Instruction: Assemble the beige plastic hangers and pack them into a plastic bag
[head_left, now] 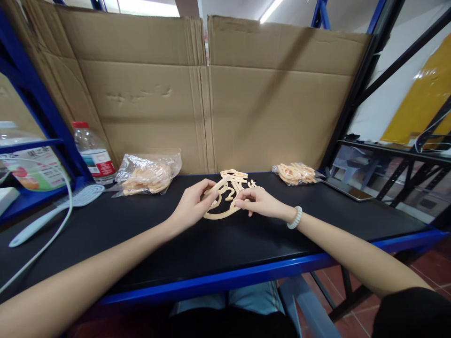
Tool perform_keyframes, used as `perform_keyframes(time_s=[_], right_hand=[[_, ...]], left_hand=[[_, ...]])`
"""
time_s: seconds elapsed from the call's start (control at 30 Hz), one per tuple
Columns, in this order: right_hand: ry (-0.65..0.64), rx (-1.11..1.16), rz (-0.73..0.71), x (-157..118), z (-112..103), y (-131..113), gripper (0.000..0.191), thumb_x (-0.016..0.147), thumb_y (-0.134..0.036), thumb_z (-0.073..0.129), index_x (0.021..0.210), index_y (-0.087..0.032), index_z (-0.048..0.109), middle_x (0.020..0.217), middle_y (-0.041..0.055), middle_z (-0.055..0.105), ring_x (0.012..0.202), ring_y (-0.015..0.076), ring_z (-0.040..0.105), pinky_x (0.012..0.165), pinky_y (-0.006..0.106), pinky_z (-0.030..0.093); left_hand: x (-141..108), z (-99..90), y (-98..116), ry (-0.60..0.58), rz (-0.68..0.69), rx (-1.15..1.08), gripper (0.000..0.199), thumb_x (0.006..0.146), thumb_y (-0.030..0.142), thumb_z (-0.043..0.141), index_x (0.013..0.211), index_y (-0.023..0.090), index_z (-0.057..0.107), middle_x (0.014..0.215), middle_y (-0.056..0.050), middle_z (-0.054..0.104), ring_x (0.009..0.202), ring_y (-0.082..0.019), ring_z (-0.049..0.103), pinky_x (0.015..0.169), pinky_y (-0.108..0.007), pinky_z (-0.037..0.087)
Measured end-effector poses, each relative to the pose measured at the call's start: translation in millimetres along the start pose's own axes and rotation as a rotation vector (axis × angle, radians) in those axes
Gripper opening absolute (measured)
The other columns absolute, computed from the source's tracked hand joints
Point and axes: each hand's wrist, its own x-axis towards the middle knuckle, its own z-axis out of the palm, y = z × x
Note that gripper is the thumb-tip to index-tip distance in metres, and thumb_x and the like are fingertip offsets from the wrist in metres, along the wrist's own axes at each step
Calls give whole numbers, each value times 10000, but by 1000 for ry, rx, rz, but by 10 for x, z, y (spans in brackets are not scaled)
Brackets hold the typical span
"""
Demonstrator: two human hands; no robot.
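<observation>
Handling judged underway: straight pale wood-like strip (219, 186) pinched by left fingers (206, 184), curved pale wood-like piece (221, 216) by right fingers (244, 204); loose pale cutouts (239, 176) at 12 o'clock. Steady grips likely needed.

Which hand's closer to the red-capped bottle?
Left. The left hand is right of the red-capped bottle and closer to the camera; the right hand is farther right, at the pale curved piece.

Head cam, fwd/down view, tbl (197, 253) close
</observation>
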Motion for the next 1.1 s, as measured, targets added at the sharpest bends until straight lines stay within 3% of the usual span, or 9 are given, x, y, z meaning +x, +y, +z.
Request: perform_keyframes(time_s=[0.27, 0.57, 0.77, 0.93, 1.1], right_hand=[[233, -102, -9, 42, -64, 15, 270, 792, -410, 608, 736, -148, 642, 701, 13, 563, 579, 98, 461, 529, 232, 390], [316, 294, 8, 80, -64, 125, 308, 728, -440, 667, 741, -159, 541, 715, -16, 515, 579, 78, 410, 505, 215, 328], [312, 448, 20, 81, -81, 141, 317, 645, -343, 763, 744, -165, 520, 727, -19, 545, 614, 86, 535, 565, 227, 467], [261, 473, 35, 63, -15, 78, 337, 593, -316, 804, 734, -164, 539, 736, -9, 602, 652, 128, 624, 637, 288, 551], [252, 483, 5, 54, -1, 42, 311, 605, -288, 803, 734, -165, 549, 753, -9, 614, 661, 127, 646, 655, 285, 562]], left_hand=[[12, -20, 26, 19, -52, -142, 240, 830, 378, 496, 933, 166, 542, 715, 8, 565, 563, -123, 518, 524, -241, 450], [16, -30, 13, 11, -87, -175, 207, 826, 340, 500, 936, 171, 548, 693, 25, 549, 540, -112, 500, 494, -221, 418], [10, -37, 19, -117, 7, -57, 251, 841, 388, 482, 939, 174, 571, 751, 4, 586, 614, -123, 510, 547, -225, 422], [-12, 11, 52, -242, 112, -22, 249, 829, 382, 505, 937, 184, 612, 813, -21, 609, 727, -154, 550, 710, -291, 463], [-5, 68, 6, -264, -1, -100, 267, 831, 395, 493, 942, 189, 622, 894, -25, 626, 732, -151, 564, 702, -285, 463]])
